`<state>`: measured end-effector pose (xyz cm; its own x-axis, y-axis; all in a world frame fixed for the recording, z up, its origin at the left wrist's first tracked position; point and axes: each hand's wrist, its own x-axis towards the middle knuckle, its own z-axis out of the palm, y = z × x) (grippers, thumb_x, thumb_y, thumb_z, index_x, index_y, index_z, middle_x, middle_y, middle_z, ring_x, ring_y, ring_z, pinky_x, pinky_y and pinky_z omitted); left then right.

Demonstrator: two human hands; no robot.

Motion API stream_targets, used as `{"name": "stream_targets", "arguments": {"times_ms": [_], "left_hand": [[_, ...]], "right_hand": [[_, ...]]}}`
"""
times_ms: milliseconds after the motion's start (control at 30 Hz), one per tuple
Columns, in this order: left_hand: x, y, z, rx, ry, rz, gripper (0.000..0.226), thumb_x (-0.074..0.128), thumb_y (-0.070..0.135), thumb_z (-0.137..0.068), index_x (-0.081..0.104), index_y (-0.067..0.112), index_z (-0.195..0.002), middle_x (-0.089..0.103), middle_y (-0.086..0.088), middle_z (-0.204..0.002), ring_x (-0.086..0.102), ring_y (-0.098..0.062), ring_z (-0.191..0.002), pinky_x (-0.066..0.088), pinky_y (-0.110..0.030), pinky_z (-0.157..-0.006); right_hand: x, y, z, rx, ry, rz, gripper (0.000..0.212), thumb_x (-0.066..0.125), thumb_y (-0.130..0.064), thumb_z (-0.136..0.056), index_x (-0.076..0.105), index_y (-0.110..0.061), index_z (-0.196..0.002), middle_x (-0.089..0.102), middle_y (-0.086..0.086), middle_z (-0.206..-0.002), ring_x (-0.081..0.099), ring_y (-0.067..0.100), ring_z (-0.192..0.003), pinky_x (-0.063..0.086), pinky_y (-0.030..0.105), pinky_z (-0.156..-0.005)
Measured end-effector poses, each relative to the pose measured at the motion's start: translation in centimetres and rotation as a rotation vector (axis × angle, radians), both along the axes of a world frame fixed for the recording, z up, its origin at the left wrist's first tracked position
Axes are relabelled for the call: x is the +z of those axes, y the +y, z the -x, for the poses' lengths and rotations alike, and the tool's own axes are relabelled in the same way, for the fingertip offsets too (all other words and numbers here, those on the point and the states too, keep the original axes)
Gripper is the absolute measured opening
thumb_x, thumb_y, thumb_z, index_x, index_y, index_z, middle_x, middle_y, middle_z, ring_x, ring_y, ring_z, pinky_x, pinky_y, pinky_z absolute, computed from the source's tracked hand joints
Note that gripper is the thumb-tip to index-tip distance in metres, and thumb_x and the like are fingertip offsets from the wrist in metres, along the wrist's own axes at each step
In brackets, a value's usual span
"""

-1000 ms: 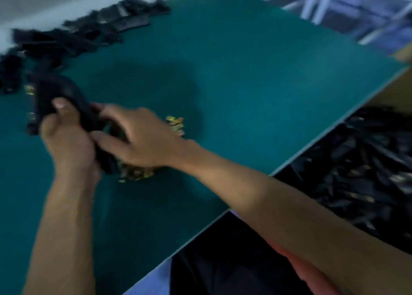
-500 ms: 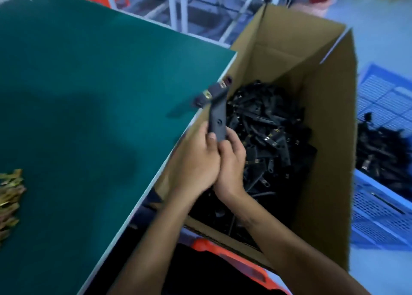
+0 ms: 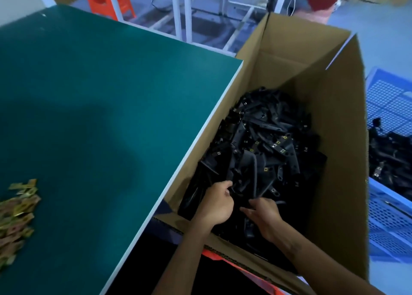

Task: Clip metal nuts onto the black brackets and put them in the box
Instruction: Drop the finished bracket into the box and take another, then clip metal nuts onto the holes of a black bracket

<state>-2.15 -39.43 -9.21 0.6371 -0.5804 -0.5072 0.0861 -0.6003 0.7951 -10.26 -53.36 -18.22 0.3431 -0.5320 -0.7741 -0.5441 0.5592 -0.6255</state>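
**Brackets piled in the carton, both hands inside**

Black plastic brackets (image 3: 265,152), many with small metal nuts clipped to them, lie heaped in the open brown cardboard box (image 3: 341,138) that stands against the right edge of the green worktop (image 3: 100,98). Both hands are lowered over the box's near wall into the heap. The left hand (image 3: 215,203) sits by the wall next to the worktop, its fingers curled down among the brackets; whether it grips one I cannot tell, because the dark parts hide the fingertips. The right hand (image 3: 263,214) lies just beside it, fingers spread loosely and pointing left across the pile, holding nothing that shows. A loose pile of brass-coloured metal clip nuts (image 3: 16,216) rests at the worktop's near left edge, well apart from the box. A blue perforated plastic crate (image 3: 390,223) holding more black parts stands beyond the box's right wall.
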Motion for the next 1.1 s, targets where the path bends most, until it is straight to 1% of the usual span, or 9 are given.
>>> {"name": "stream_targets", "arguments": {"times_ms": [100,167,300,400,467,600,733,833,1100], "left_hand": [[1.9,1.9,-0.3,-0.095,-0.043,0.04,0.045,0.033,0.019,-0.11,0.041,0.026,-0.153,0.046,-0.003,-0.153,0.056,-0.019,-0.125,0.046,-0.017,-0.08],[4.6,3.2,-0.5,-0.126,-0.142,0.133,0.043,0.034,0.024,-0.109,0.045,0.031,-0.15,0.05,0.004,-0.15,0.054,-0.011,-0.127,0.043,-0.016,-0.088],[10.2,7.7,-1.7,0.025,-0.238,0.491,0.035,0.037,0.023,-0.107,0.062,0.026,-0.133,0.066,0.016,-0.127,0.066,-0.002,-0.11,0.053,-0.029,-0.095],[12.8,14.0,-4.0,0.351,-0.31,0.662,0.029,0.042,0.017,-0.101,0.068,0.02,-0.114,0.076,0.005,-0.107,0.073,-0.016,-0.091,0.056,-0.03,-0.077],[13.1,19.4,-5.4,0.614,-0.478,0.67,0.03,0.044,0.002,-0.101,0.07,0.016,-0.104,0.076,0.002,-0.091,0.069,-0.014,-0.07,0.051,-0.024,-0.058],[11.4,30.5,-5.9,1.087,-0.739,0.613,0.025,0.047,-0.003,-0.097,0.07,0.006,-0.093,0.056,0.0,-0.067,0.042,-0.012,-0.055,0.035,-0.026,-0.053],[9.5,39.0,-5.0,1.617,-0.732,0.626,0.031,0.045,0.0,-0.096,0.068,0.013,-0.079,0.042,0.008,-0.059,0.03,-0.011,-0.054,0.023,-0.029,-0.05],[9.5,42.2,-4.9,1.874,-0.66,0.746,0.036,0.044,0.007,-0.097,0.066,0.02,-0.071,0.034,0.009,-0.057,0.024,-0.012,-0.051,0.021,-0.03,-0.047],[9.5,41.8,-6.8,1.763,-0.808,0.529,0.028,0.047,0.001,-0.086,0.067,0.014,-0.073,0.041,0.01,-0.055,0.031,-0.012,-0.051,0.027,-0.029,-0.052]], "right_hand": [[1.3,-0.3,-0.5,-0.017,0.063,0.15,0.016,0.054,-0.005,-0.096,0.058,0.0,-0.111,0.063,0.018,-0.074,0.062,0.029,-0.065,0.048,0.034,-0.055],[2.5,-0.7,-1.8,-0.018,0.063,0.296,0.028,0.059,-0.009,-0.092,0.058,0.0,-0.119,0.064,0.023,-0.096,0.064,0.036,-0.073,0.052,0.035,-0.053],[7.5,-0.3,-5.5,0.142,0.052,0.666,0.065,0.069,-0.018,-0.089,0.036,-0.006,-0.144,0.029,0.015,-0.15,0.049,0.034,-0.111,0.042,0.037,-0.094],[11.4,0.1,-8.2,0.282,-0.031,0.854,0.08,0.072,-0.024,-0.088,0.024,-0.011,-0.15,0.019,0.014,-0.158,0.037,0.044,-0.136,0.036,0.048,-0.115],[13.9,1.7,-10.3,0.354,-0.235,0.932,0.059,0.071,-0.025,-0.087,0.042,-0.012,-0.137,0.046,0.021,-0.142,0.051,0.047,-0.126,0.047,0.058,-0.106],[18.8,9.1,-14.8,0.544,-0.702,1.11,0.042,0.065,-0.009,-0.094,0.052,-0.023,-0.131,0.063,0.005,-0.121,0.062,0.011,-0.088,0.049,0.016,-0.077],[21.3,19.7,-21.1,1.016,-0.985,1.12,0.019,0.066,-0.017,-0.094,0.07,-0.032,-0.104,0.069,-0.023,-0.099,0.064,-0.007,-0.086,0.042,0.003,-0.079],[20.2,27.9,-26.7,1.386,-0.972,1.121,0.02,0.068,-0.002,-0.093,0.076,-0.02,-0.097,0.07,-0.011,-0.098,0.066,0.006,-0.098,0.045,0.017,-0.093],[20.0,46.0,-40.0,1.663,-0.763,1.183,0.042,0.056,-0.015,-0.091,0.073,-0.032,-0.125,0.047,0.007,-0.142,0.051,0.031,-0.13,0.036,0.034,-0.115]]}}
